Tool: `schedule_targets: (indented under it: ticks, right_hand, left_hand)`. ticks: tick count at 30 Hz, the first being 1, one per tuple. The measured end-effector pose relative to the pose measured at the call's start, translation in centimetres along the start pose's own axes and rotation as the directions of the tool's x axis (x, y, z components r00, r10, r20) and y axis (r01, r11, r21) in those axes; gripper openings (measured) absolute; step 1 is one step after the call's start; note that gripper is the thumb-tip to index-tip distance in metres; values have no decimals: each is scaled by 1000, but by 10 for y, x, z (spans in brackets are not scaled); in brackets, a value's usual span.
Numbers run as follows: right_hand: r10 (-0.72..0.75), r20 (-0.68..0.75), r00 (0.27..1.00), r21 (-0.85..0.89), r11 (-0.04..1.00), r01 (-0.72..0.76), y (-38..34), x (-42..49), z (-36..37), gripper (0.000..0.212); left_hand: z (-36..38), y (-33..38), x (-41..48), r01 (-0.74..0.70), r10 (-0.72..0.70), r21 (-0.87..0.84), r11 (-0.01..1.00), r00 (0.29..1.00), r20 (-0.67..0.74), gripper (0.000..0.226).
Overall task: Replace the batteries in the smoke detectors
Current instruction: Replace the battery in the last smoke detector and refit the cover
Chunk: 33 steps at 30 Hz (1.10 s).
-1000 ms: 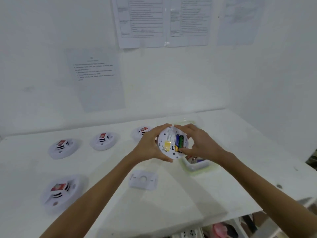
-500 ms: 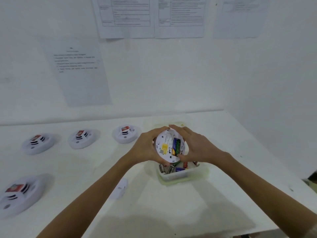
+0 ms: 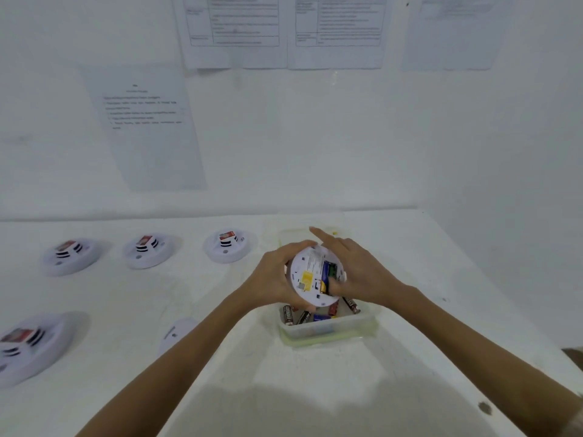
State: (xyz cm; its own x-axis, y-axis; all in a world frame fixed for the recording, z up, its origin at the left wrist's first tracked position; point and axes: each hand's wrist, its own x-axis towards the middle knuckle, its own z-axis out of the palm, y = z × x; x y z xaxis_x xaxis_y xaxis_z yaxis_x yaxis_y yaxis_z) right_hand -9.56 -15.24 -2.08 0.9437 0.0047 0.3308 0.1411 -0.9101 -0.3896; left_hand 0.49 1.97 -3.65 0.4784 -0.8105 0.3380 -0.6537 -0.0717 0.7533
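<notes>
Printed sheets (image 3: 233,29) hang on the white wall (image 3: 315,137); white table (image 3: 315,389) below.

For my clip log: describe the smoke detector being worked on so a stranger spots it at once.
On the white table, find the clear plastic tub of loose batteries. The round white smoke detector is held above it between left hand and right hand. Unlike the detectors lying to the left, it shows its back, with a yellow label.
</notes>
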Motion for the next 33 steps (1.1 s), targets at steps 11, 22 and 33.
schedule_targets:
  ticks: [11, 22, 33]
  right_hand:
    - [-88, 73, 993, 44, 995, 84, -3, -3, -5, 99]
    - [-117, 20, 993, -187, 975, 118, -12, 2, 11, 108]
    - [-159, -24, 987, -42, 987, 158, -4, 1, 12, 91]
  left_hand:
    - [-3, -7, 4, 17, -17, 37, 999, 1000, 2, 93]
    - [-9, -2, 4, -23, 26, 73, 997, 999, -32, 88]
    - [-22, 0, 10, -90, 87, 127, 988, 996, 29, 89]
